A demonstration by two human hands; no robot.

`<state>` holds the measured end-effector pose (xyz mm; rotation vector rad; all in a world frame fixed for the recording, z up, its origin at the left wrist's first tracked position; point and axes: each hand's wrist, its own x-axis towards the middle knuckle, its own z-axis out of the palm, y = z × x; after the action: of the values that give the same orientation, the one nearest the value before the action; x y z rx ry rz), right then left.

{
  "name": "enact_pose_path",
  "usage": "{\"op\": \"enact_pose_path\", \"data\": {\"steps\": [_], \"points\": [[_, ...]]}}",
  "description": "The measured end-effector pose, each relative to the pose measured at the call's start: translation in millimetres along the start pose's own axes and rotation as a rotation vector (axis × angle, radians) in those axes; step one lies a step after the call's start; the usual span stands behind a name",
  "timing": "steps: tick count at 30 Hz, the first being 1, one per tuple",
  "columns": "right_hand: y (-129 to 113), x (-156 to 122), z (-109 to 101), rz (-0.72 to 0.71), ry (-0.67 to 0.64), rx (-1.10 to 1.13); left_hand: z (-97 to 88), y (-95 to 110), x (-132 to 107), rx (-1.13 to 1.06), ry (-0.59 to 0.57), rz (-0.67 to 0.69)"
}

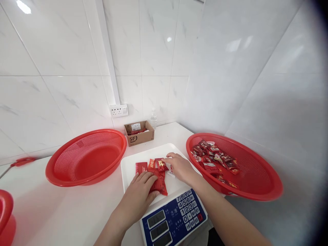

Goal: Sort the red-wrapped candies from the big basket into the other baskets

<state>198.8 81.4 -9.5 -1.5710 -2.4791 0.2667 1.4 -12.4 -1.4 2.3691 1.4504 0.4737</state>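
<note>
Several red snack packets lie on the white tray of a weighing scale [165, 149]. Draped over a larger red packet [161, 184] is my left hand [139, 191], its fingers spread and thumb apart. A pinkish-red packet [141, 167] and an orange-red packet [151, 164] lie just beyond those fingertips. My right hand [180, 167] comes in from the right with its index finger stretched out, touching a dark red packet [161, 165]. Partly under this hand is a white packet [171, 171]; its curled lower fingers are largely hidden.
A red perforated basket [258, 171] at the right holds several red packets. Another red basket [87, 177] stands left, with a red rim [5, 208] at the left edge. A cardboard box [140, 137] and clear bottle [153, 119] stand by the wall. The scale's keypad panel [176, 218] faces me.
</note>
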Motion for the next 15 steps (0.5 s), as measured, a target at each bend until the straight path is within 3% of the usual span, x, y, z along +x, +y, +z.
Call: {"op": "enact_pose_path", "data": {"steps": [10,15], "points": [[4.9,-24.7,-10.3,0.013,0.044,0.108,2.9,-3.9,2.0,0.005,0.007,0.017],[-2.1,-40.0,-15.8,-0.021,-0.025,0.140,1.7,-9.3,0.5,0.028,-0.069,-0.082]]}}
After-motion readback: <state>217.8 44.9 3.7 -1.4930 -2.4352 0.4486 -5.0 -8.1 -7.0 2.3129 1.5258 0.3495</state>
